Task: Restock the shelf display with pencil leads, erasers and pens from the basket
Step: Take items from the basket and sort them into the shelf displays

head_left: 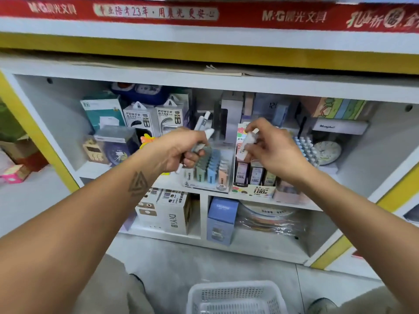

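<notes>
My left hand (181, 148) is closed around several white pens (203, 125), their ends sticking up past my fingers in front of the shelf. My right hand (269, 146) pinches a small white eraser (248, 141) just above a display box of pencil-lead cases (251, 175). Left of that box stands a clear tray with rows of pastel lead cases (209, 168), labelled 2B. The white mesh basket (235, 295) sits on the floor below me; its inside looks mostly bare from here.
The white shelf (226, 191) holds power bank boxes (154, 118), a rack of blue-capped pens (305, 148) and a clock (327, 152). Boxes fill the lower compartment (172, 214). A yellow frame edges the unit; cartons lie at far left.
</notes>
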